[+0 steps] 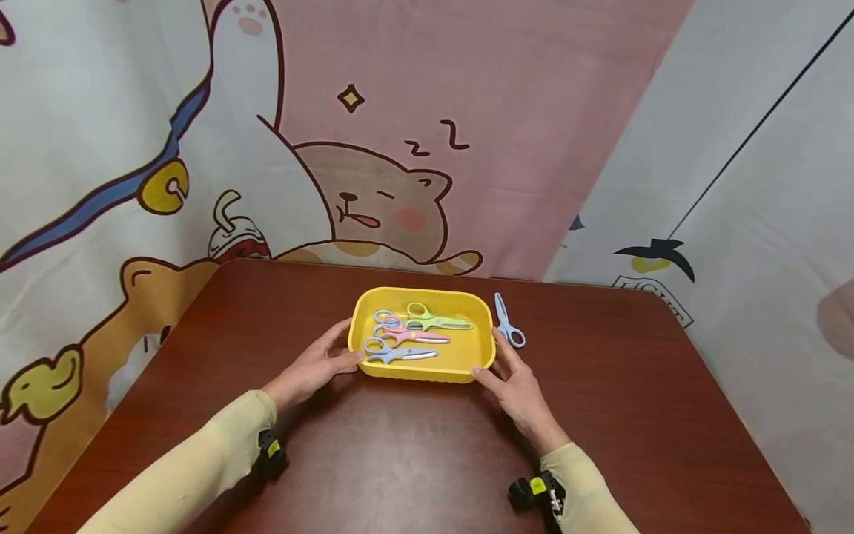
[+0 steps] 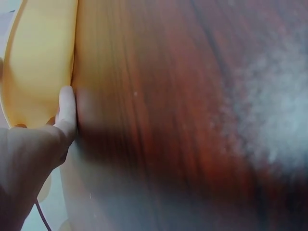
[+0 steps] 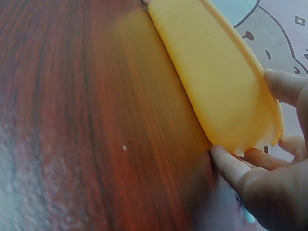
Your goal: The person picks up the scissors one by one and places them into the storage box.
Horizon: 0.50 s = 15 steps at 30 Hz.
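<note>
A yellow plastic tray [image 1: 420, 374] with rounded corners is at the middle of the table, between the two hands. My left hand [image 1: 319, 365] grips its left end, and my right hand [image 1: 520, 393] holds the right end, thumb at the front rim. Several children's scissors lie inside: a green pair [image 1: 434, 323], a pink pair [image 1: 416, 337], a blue pair in front [image 1: 403, 354] and another blue one partly hidden behind the pink. Outside, just right of the tray, another pair of blue scissors [image 1: 505, 324] lies near the right fingers. Both wrist views show the tray's outer wall [image 3: 216, 72].
The dark reddish-brown table [image 1: 400, 460] runs to a cartoon-printed cloth [image 1: 520, 133] hanging behind and at the sides. Each wrist carries a small black camera, such as the left one [image 1: 272, 454].
</note>
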Each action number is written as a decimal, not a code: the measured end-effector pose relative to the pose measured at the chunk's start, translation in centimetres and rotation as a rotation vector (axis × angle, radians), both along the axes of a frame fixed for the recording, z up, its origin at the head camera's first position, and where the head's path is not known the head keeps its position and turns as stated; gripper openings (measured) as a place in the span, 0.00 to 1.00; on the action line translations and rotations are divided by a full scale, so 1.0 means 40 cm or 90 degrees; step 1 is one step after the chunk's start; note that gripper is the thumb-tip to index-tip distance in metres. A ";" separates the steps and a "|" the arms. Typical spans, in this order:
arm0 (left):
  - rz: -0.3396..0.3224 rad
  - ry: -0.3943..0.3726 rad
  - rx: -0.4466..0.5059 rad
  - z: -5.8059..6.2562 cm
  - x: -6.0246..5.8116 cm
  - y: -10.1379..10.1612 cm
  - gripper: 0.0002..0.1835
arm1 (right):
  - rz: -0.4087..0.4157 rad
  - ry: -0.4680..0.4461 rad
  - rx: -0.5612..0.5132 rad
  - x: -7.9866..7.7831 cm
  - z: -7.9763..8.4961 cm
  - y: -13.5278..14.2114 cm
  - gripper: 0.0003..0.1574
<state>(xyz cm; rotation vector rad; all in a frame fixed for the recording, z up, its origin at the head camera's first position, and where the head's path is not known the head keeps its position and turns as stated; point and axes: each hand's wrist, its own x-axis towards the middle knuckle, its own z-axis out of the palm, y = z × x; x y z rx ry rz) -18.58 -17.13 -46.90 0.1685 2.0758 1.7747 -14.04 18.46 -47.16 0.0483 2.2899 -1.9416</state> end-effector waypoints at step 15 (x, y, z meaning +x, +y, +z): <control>-0.001 0.019 -0.017 0.000 0.000 -0.004 0.46 | 0.007 0.013 0.011 0.001 0.013 0.005 0.54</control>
